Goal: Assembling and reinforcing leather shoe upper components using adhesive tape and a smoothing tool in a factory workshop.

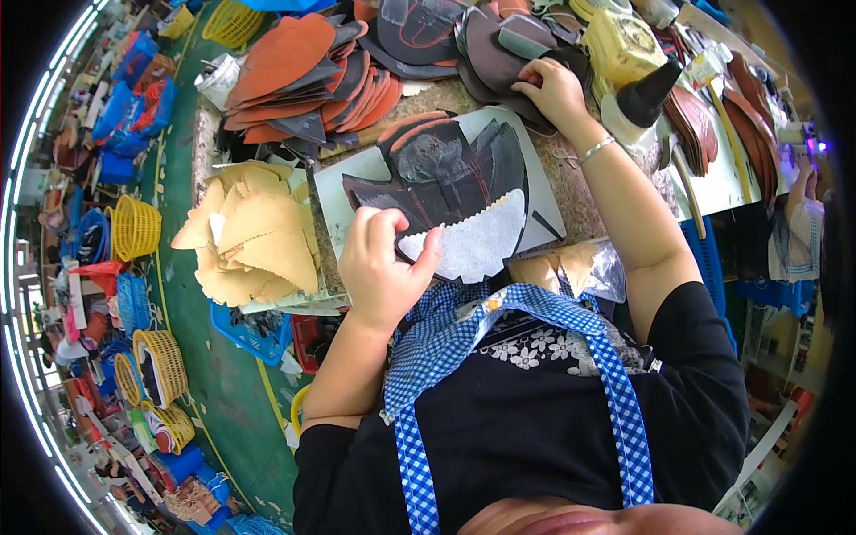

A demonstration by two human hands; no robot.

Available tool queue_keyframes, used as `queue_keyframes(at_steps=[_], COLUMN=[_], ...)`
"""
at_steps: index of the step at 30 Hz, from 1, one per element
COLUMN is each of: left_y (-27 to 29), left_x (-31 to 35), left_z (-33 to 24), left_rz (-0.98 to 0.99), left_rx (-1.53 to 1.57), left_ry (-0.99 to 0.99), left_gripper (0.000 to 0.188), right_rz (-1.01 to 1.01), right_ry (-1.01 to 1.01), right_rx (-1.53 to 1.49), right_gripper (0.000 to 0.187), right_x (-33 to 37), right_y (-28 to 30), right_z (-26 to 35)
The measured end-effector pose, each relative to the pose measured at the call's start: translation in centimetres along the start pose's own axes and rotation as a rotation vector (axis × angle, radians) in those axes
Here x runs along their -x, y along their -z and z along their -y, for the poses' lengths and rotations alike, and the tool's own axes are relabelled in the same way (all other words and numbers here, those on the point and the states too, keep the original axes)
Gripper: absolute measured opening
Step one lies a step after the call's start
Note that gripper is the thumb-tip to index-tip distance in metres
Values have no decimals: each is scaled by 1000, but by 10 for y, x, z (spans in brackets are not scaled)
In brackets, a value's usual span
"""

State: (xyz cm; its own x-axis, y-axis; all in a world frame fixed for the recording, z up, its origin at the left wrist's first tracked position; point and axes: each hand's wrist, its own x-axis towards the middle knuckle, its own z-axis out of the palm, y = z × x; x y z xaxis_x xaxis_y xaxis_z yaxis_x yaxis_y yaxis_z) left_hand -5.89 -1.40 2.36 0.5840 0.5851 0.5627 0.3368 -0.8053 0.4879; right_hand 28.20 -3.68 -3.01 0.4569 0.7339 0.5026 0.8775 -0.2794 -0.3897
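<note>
A dark shoe-upper piece [435, 171] with orange stitch lines and an orange top edge lies on a pale board [544, 192] in front of me. Across its near end sits a white backing patch [477, 241] with a zigzag edge. My left hand [385, 267] rests at the left side of this patch, thumb spread from the curled fingers. Farther back and to the right, my right hand [555, 94] touches the pile of dark brown leather pieces [490, 58]. Its thumb and forefinger tips are a little apart, and I see nothing held between them.
Stacked orange and black pieces [294, 71] stand at the back left. Tan zigzag-edged pieces [263, 232] are heaped left of the board. A black-nozzled bottle [646, 98] and a yellow block-like container [620, 49] stand at right. Yellow baskets [138, 227] line the green floor.
</note>
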Motion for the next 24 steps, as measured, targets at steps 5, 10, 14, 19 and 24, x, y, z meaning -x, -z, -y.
queue_keyframes(at_steps=[5, 10, 14, 19, 24], left_y=[7, 0, 2, 39, 37], left_x=[-7, -43, -50, -44, -31], left_z=[0, -26, -36, -43, -37], left_rz=[-6, -78, -34, 275, 205], left_rx=[170, 272, 275, 724, 1109], left_ry=[106, -207, -197, 48, 497], left_gripper=[30, 65, 46, 18, 22], right_rz=[14, 177, 390, 96, 425], right_ry=[-301, -552, -444, 314, 129], right_rx=[-260, -1563, -1577, -832, -1005], right_gripper=[19, 12, 19, 54, 13], right_x=[-10, 29, 68, 39, 30], right_y=[12, 66, 91, 129, 122], right_z=[13, 130, 168, 159, 168])
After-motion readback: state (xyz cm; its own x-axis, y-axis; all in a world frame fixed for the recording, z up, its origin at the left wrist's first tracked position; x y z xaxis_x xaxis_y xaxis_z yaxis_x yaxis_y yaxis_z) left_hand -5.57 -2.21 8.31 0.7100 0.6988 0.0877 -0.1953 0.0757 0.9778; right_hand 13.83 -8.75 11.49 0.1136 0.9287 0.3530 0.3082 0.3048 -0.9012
